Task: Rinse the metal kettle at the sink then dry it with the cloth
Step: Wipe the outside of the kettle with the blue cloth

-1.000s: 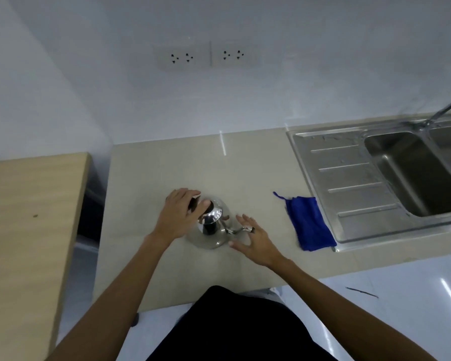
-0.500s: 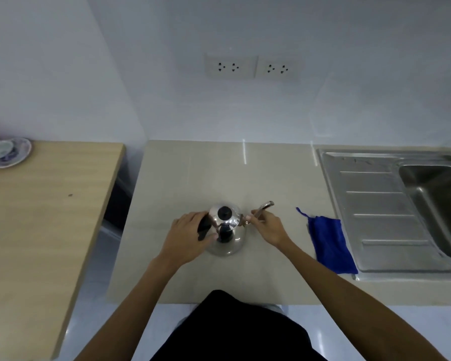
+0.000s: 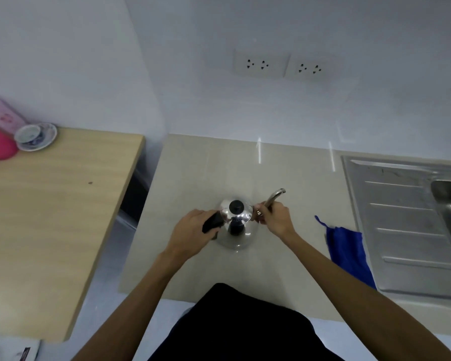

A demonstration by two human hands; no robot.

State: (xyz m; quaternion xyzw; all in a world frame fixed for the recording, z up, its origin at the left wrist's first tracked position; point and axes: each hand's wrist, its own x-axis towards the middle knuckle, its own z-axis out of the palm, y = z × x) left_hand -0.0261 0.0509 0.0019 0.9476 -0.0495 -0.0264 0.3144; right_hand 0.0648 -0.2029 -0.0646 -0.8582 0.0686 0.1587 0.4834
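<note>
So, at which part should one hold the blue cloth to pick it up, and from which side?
Take the blue cloth by its near end, coming from above on its left, counter side. It lies flat on the counter, a long strip right beside the sink's drainboard, so the metal edge crowds the right side. The small loop at its far corner would probably also serve.

We see the shiny metal kettle (image 3: 236, 227) standing mid-counter on the beige stone counter (image 3: 193, 173), our left hand (image 3: 193, 230) wrapped around its black handle (image 3: 212, 225), our right hand (image 3: 275, 218) gripping its curved spout (image 3: 276, 195). The blue cloth (image 3: 348, 252) lies against the steel sink (image 3: 401, 217)'s left edge.
</note>
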